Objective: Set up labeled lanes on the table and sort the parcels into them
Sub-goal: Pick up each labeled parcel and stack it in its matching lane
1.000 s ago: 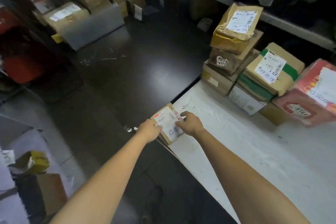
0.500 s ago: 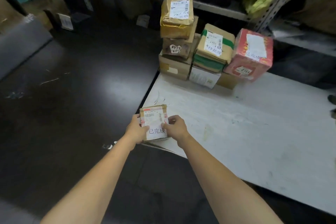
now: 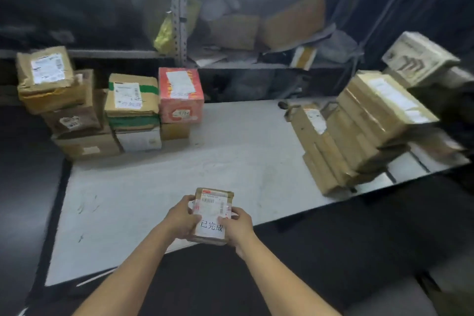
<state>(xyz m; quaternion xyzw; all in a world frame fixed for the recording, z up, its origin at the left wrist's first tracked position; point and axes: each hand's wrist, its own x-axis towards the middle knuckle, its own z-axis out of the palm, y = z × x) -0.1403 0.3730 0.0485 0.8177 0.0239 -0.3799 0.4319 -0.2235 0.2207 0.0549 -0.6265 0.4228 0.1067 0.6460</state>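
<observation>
Both hands grip one small brown parcel [image 3: 213, 206] by its sides. The left hand [image 3: 182, 218] curls round its left edge with the thumb on top. The right hand [image 3: 238, 226] curls round its right edge, with the thumb on the white label [image 3: 210, 227], which reads 已完成. The parcel is at the near edge of the white table [image 3: 143, 187]; I cannot tell whether it rests there. Well beyond the fingers to the left stands a pile of parcels [image 3: 84, 120] with a red box [image 3: 180, 96] at its right end. Far right of the fingers leans a stack of brown cartons [image 3: 359, 136]. Metal shelving [image 3: 178, 20] rises behind.
</observation>
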